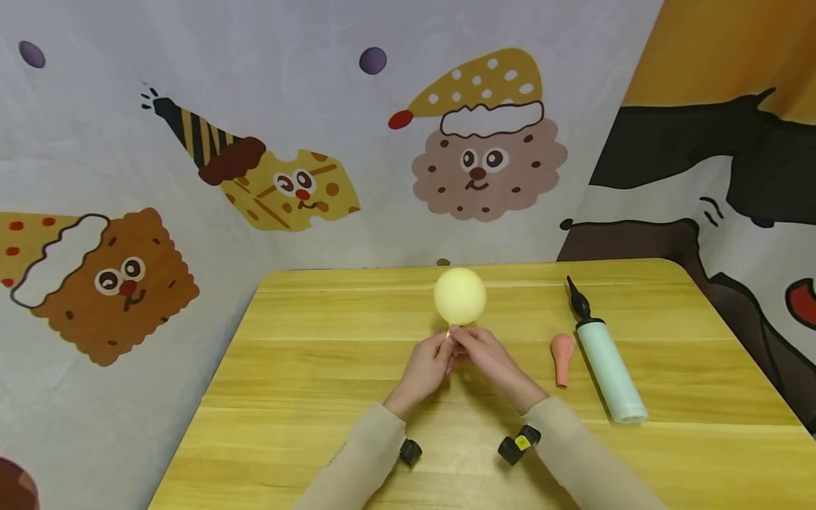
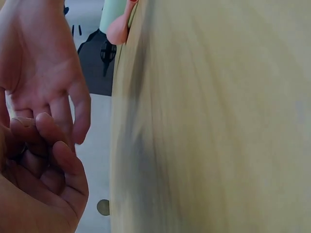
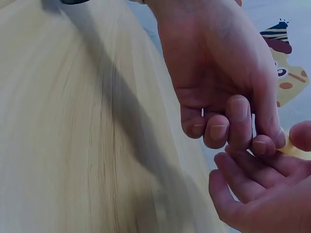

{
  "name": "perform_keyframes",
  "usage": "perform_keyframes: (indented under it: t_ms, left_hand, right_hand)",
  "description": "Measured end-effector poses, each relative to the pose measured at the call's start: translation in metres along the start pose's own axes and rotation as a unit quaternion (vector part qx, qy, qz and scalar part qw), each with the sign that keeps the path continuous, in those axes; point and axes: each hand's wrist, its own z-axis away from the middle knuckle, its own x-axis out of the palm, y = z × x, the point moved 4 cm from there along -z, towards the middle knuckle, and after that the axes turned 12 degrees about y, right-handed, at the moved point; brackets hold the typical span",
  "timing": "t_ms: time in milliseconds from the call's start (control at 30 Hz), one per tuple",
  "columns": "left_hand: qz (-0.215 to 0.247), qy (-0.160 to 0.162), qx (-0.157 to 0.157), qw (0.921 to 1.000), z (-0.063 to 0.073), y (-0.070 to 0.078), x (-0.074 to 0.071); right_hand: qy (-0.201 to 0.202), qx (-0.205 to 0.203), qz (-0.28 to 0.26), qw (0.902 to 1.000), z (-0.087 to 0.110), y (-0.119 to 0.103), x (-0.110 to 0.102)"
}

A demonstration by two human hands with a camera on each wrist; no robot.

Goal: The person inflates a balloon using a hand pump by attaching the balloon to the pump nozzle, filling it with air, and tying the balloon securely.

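A round, inflated yellow balloon [image 1: 460, 296] stands upright above both hands in the head view, its neck at the fingertips. My left hand [image 1: 424, 365] pinches the neck from the left between thumb and forefinger. From the other side, my right hand [image 1: 494, 360] grips the same neck, its thumb and fingers meeting those of the left. In the right wrist view a bit of the yellow neck [image 3: 289, 147] shows between the fingertips. The fingers hide the balloon's mouth.
An uninflated pink balloon [image 1: 562, 358] lies on the wooden table [image 1: 306, 397] right of the hands. Beyond it lies a pale green hand pump [image 1: 610, 370] with a black nozzle [image 1: 579, 303]. A cartoon-printed cloth [image 1: 306, 71] hangs behind the table.
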Motion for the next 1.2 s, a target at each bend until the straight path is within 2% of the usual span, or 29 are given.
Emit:
perform_keyframes:
  t_ms: [233, 367, 500, 700, 867, 1033, 1100, 1200]
  left_hand:
    - [0.012, 0.009, -0.017, 0.9997, 0.004, -0.002, 0.001]
    - [0.026, -0.001, -0.026, 0.9993, 0.008, -0.003, 0.004]
    - [0.044, -0.02, -0.033, 0.9983, 0.011, -0.006, 0.004]
    - [0.04, -0.043, -0.027, 0.9979, 0.019, -0.007, 0.0]
    - [0.054, -0.053, -0.033, 0.9966, 0.023, -0.005, 0.001]
    - [0.032, -0.054, -0.013, 0.998, 0.02, 0.004, 0.004]
    - [0.024, -0.056, -0.001, 0.9981, 0.019, 0.008, 0.003]
    - [0.017, -0.068, 0.007, 0.9975, 0.017, 0.01, 0.001]
  right_hand:
    - [0.046, -0.006, -0.031, 0.9984, -0.005, 0.003, 0.003]
    - [0.07, 0.003, -0.056, 0.996, -0.007, 0.003, 0.0]
    - [0.076, 0.026, -0.108, 0.9908, -0.011, 0.001, -0.006]
    - [0.079, 0.065, -0.211, 0.972, -0.015, -0.004, -0.014]
    - [0.082, 0.083, -0.278, 0.9536, -0.014, -0.01, -0.009]
    - [0.066, 0.102, -0.353, 0.9276, -0.013, -0.014, 0.001]
    - [0.047, 0.1, -0.361, 0.9259, -0.013, -0.017, 0.003]
    - [0.026, 0.082, -0.356, 0.9305, -0.014, -0.021, 0.0]
